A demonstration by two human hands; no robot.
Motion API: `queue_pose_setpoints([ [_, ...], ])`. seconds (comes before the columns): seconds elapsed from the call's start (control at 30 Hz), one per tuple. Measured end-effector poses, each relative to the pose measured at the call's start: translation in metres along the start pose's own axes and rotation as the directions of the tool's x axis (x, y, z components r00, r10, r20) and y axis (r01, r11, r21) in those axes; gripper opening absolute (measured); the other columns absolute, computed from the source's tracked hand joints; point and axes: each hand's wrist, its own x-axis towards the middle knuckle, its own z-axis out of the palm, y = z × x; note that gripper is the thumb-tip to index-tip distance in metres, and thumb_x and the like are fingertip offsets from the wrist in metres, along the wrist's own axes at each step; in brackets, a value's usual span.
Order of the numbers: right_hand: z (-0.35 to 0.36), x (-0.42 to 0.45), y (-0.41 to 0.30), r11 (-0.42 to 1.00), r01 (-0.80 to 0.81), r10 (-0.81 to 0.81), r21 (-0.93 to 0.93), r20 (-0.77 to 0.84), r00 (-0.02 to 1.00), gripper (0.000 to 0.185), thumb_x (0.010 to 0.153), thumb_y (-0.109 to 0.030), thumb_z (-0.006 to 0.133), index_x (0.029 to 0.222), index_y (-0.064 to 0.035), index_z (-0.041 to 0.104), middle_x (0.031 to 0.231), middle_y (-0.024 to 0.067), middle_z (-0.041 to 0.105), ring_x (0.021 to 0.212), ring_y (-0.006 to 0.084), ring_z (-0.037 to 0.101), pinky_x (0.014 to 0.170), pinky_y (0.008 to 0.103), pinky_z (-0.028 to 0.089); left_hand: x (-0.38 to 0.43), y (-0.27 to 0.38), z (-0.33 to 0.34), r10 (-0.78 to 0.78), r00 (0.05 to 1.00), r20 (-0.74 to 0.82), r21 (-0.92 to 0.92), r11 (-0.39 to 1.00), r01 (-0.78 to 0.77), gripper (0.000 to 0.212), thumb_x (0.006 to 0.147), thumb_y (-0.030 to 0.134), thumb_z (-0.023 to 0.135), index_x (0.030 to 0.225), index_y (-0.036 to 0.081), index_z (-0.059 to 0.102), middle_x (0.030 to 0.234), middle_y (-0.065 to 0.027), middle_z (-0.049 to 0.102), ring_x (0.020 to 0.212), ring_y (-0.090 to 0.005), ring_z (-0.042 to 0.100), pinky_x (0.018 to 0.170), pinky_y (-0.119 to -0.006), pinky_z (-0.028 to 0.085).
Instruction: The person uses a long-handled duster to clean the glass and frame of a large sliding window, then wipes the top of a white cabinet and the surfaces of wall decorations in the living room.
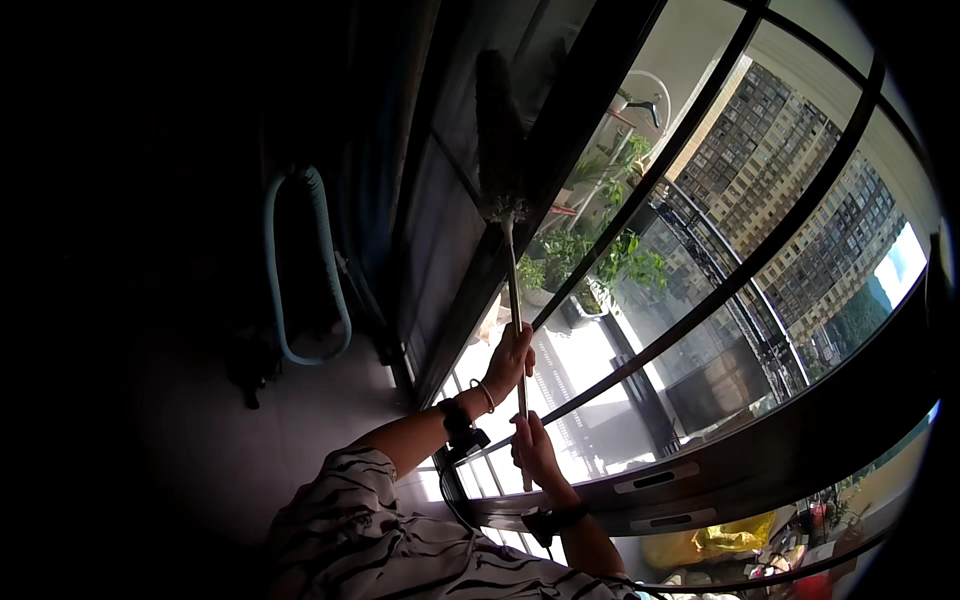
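A long-handled duster point(513, 277) stands up in front of me, its thin pole running through both my hands. Higher on the pole, my left hand point(511, 361) is closed around it. Near the pole's lower end my right hand point(534, 450) grips it. The dark, fluffy duster head point(498, 135) is over the dark frame of a glass sliding door point(577, 97); whether it touches the frame I cannot tell. Both wrists wear black straps with small devices, and the left also has a bracelet.
Dark bars point(667, 330) cross the glazed door on the right, with potted plants point(570, 255) and a balcony railing behind. Two recessed handles point(656, 478) sit low on the frames. A pale blue looped object point(274, 277) is at left. Yellow bags point(735, 534) lie at lower right.
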Motion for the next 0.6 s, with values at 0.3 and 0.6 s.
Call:
queue_pose_setpoints([
  [0.3,0.001,0.028,0.095,0.927,-0.357,0.275,0.117,0.437,0.856,0.034,0.098,-0.036,0.045,0.093,-0.0029,0.048,0.062,-0.0052,0.037,0.054,0.0054,0.035,0.048,0.0219,0.029,-0.076,-0.218,-0.098,-0.809,0.549,-0.210,0.258,0.496,0.829,0.029,0.088,0.022,0.052,0.087,-0.007,0.056,0.072,-0.0182,0.062,0.058,-0.0279,0.063,0.046,-0.041,0.054],
  [0.6,0.023,0.087,-0.038,0.999,-0.018,0.014,0.028,0.161,0.987,0.029,0.099,-0.033,0.043,0.100,-0.0042,0.049,0.065,-0.0022,0.045,0.052,0.0065,0.041,0.045,0.0216,0.033,0.008,-0.012,-0.055,-0.281,0.915,-0.289,0.108,0.940,0.323,0.024,0.091,0.020,0.053,0.102,0.004,0.038,0.069,-0.0076,0.054,0.057,-0.0165,0.056,0.050,-0.030,0.048],
])
